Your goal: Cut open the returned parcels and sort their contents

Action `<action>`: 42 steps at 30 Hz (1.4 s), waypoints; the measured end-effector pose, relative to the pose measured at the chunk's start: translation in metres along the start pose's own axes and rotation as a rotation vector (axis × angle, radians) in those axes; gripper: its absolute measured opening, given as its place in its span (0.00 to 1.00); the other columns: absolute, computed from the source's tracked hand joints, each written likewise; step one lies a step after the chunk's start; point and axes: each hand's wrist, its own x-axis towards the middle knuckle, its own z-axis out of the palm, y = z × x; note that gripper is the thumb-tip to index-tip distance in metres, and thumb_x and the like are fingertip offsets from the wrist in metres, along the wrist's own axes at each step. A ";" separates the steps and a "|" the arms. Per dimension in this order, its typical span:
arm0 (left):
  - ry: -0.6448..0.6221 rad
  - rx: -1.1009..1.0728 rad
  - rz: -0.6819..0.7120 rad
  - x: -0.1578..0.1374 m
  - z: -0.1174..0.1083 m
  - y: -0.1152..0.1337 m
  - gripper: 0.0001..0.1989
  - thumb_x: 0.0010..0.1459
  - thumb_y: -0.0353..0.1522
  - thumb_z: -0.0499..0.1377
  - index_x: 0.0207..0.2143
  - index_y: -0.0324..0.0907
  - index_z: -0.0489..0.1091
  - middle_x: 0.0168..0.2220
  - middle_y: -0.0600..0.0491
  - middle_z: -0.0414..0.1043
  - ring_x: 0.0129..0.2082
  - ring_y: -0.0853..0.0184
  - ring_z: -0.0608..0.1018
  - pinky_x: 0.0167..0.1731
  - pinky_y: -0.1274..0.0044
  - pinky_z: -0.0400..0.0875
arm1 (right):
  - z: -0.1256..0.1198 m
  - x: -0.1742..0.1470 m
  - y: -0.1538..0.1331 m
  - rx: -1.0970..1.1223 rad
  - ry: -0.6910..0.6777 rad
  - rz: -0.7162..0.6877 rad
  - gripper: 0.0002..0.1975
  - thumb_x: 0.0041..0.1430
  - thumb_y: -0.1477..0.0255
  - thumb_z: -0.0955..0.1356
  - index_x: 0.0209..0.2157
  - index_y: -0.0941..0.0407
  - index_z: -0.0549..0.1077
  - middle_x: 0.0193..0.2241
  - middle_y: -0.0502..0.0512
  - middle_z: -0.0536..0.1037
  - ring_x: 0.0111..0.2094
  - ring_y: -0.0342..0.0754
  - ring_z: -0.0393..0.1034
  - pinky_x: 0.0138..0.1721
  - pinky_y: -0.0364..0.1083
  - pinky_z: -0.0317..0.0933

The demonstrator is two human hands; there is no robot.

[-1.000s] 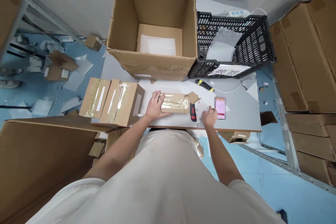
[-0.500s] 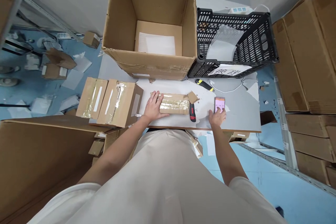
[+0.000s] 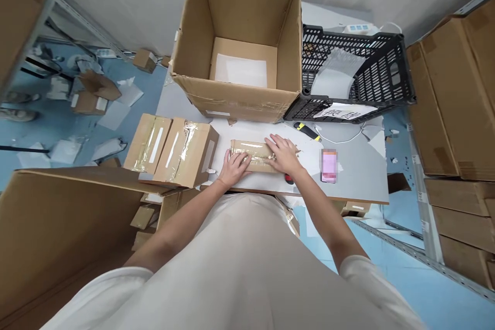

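A small, flat cardboard box (image 3: 256,150) bound with shiny clear tape lies on the white work surface in front of me. My left hand (image 3: 234,167) grips its left end, with fingers bent over the top. Across the right end lies my right hand (image 3: 284,155), its fingers at the far edge and its thumb toward the near side. Partly hidden beneath that wrist is a red and black cutter (image 3: 289,179). A phone (image 3: 329,166) with a pink, blurred screen lies farther right. Behind the right hand is a yellow and black utility knife (image 3: 307,131).
A large open carton (image 3: 235,103) stands at the back, beside a black plastic crate (image 3: 348,108) holding bubble wrap. Two taped boxes (image 3: 181,152) sit at the table's left. Another big open carton (image 3: 77,227) is at lower left. Stacked cartons (image 3: 444,108) line the right side.
My right hand has left the phone and moved left onto the right end of the small box. My left hand has shifted to the box's near left end. The view has tilted slightly.
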 end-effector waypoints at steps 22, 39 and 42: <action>-0.056 -0.056 -0.004 -0.002 0.003 0.000 0.16 0.63 0.29 0.49 0.52 0.43 0.68 0.42 0.47 0.74 0.44 0.63 0.73 0.39 0.73 0.70 | -0.020 0.041 -0.024 -0.334 -0.422 -0.039 0.22 0.64 0.77 0.50 0.57 0.61 0.59 0.54 0.73 0.68 0.46 0.59 0.71 0.43 0.54 0.63; -0.079 -0.076 0.032 -0.004 -0.003 0.003 0.15 0.63 0.26 0.48 0.48 0.42 0.68 0.40 0.47 0.72 0.42 0.63 0.73 0.43 0.70 0.68 | -0.046 0.091 0.025 0.097 -0.324 0.137 0.16 0.64 0.67 0.59 0.39 0.58 0.76 0.37 0.57 0.80 0.39 0.48 0.71 0.40 0.42 0.58; -0.099 -0.073 -0.048 0.005 -0.016 0.017 0.18 0.59 0.35 0.55 0.51 0.41 0.66 0.43 0.44 0.70 0.44 0.58 0.71 0.44 0.66 0.66 | -0.053 0.076 0.019 0.090 -0.283 0.155 0.17 0.63 0.63 0.62 0.45 0.57 0.74 0.40 0.58 0.79 0.39 0.48 0.72 0.40 0.42 0.58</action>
